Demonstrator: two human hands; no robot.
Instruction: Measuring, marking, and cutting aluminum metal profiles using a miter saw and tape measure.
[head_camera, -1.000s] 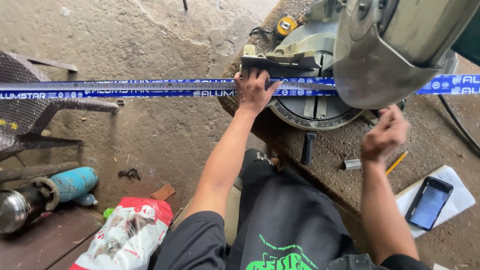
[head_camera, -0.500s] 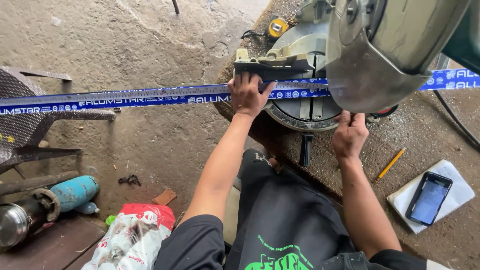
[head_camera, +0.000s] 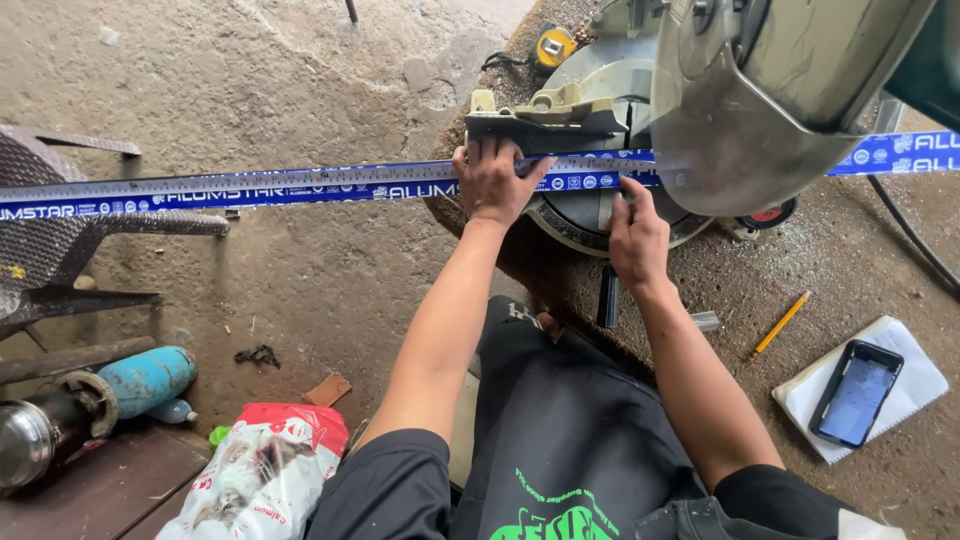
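Note:
A long aluminium bar wrapped in blue printed film (head_camera: 300, 186) lies across the base of a mitre saw (head_camera: 640, 110), its left end resting on a woven chair (head_camera: 50, 240). My left hand (head_camera: 493, 182) presses flat on the bar just left of the saw's fence. Just right of it, my right hand (head_camera: 634, 232) sits on the round saw table under the big metal blade guard (head_camera: 770, 100), fingers up against the bar. The blade itself is hidden by the guard.
A pencil (head_camera: 782, 323) lies on the ground at right, next to a phone (head_camera: 856, 392) on a white notebook (head_camera: 905, 390). At lower left are a blue cylinder (head_camera: 145, 380), a red-and-white bag (head_camera: 260, 470) and a yellow tape measure (head_camera: 552, 44) far up.
My right hand has come from near the pencil at right up to the saw table beside the bar. My left hand stays pressed on the bar.

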